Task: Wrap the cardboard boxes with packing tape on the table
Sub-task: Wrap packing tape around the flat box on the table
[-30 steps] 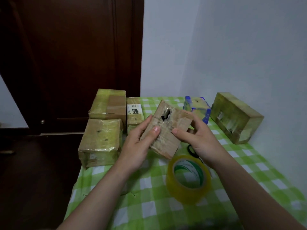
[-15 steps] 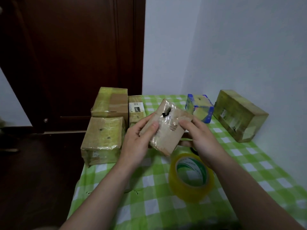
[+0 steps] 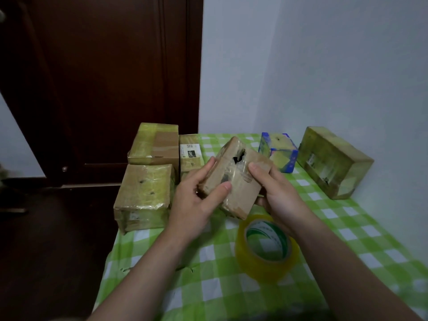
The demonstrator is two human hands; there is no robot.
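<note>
I hold a small brown cardboard box (image 3: 238,179) tilted above the table, shiny tape over its top face and a dark torn hole near its upper end. My left hand (image 3: 196,202) grips its left side, thumb on the top face. My right hand (image 3: 278,193) holds the right side, with fingers lying over the top and others underneath. A roll of yellowish packing tape (image 3: 266,249) with a green and white core lies flat on the green checked tablecloth (image 3: 220,286), just below the box.
Taped boxes stand around: two large ones (image 3: 144,195) (image 3: 154,143) at the left edge, a labelled one (image 3: 190,152) behind my left hand, a blue-edged small box (image 3: 278,150) and a long box (image 3: 333,161) against the right wall. A dark door (image 3: 104,77) is behind.
The box has been turned slightly in my hands, its upper end swinging left. My left thumb has slid further onto the top face. The view has shifted a little.
</note>
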